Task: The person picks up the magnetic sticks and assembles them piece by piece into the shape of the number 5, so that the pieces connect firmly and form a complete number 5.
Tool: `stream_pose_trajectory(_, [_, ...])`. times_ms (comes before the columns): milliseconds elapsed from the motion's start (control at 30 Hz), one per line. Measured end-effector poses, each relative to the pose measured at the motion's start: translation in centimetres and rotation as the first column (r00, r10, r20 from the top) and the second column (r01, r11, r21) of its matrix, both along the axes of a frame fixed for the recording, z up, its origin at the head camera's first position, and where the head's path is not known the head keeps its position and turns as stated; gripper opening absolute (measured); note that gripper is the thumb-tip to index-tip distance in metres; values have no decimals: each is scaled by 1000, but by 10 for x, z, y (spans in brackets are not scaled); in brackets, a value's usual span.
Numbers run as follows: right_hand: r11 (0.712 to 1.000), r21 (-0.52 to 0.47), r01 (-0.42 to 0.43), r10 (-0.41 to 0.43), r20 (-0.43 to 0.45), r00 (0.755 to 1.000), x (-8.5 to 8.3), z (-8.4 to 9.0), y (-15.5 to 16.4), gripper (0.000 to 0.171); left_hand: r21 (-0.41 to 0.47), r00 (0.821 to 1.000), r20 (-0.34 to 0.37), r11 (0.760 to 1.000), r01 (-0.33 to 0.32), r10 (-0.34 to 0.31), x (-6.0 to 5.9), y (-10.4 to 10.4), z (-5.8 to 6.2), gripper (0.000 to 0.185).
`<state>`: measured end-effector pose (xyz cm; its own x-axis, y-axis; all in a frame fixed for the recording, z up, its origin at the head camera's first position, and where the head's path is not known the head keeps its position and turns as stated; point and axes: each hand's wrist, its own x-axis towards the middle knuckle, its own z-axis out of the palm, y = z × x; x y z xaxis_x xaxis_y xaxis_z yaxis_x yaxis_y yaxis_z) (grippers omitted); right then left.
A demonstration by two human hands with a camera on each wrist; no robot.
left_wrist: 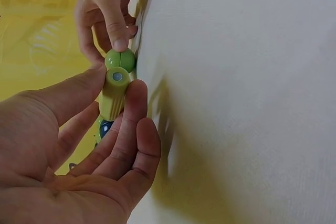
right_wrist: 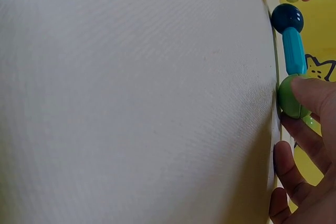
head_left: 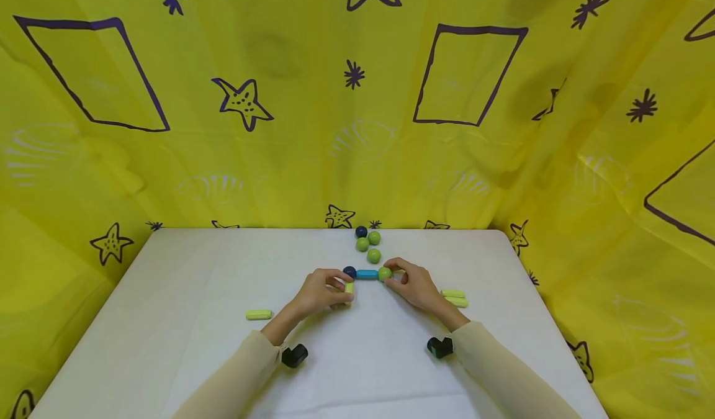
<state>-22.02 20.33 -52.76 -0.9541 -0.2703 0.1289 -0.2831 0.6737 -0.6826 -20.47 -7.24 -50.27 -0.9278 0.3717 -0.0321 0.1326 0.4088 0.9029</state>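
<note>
On the white table (head_left: 184, 295) lies a short chain: a dark blue ball (head_left: 349, 272), a blue stick (head_left: 367, 274) and a green ball (head_left: 385, 274). My left hand (head_left: 342, 287) pinches a light green stick (head_left: 349, 288) between thumb and fingers, just in front of the dark blue ball. In the left wrist view that light green stick (left_wrist: 113, 95) points toward the green ball (left_wrist: 121, 59). My right hand (head_left: 393, 276) holds the green ball at the chain's right end. In the right wrist view its fingertip (right_wrist: 310, 90) rests on the green ball (right_wrist: 289, 97), beyond it the blue stick (right_wrist: 294, 51) and dark blue ball (right_wrist: 287, 18).
Behind the chain sit three loose green balls (head_left: 373, 256) and another dark blue ball (head_left: 361, 231). One light green stick (head_left: 259, 314) lies at the left, two more (head_left: 454, 293) at the right. A yellow patterned cloth (head_left: 357, 127) hangs around the table.
</note>
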Motion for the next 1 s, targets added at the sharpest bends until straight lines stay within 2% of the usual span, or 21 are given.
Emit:
stream_pose_trajectory(400, [1000,5,-1,1,0,1000,0,0,0,34,36,998,64,999,-18,16,-4,3,-2,31])
stream_pose_trajectory(767, [1000,8,-2,2,-16,1000,1,0,0,33,64,996,87,998,-27,22,-4,4,-2,30])
stream_pose_trajectory(1000, [1000,3,-1,1,-18,1000,1,0,0,33,39,996,89,999,-23,20,-6,5,-2,30])
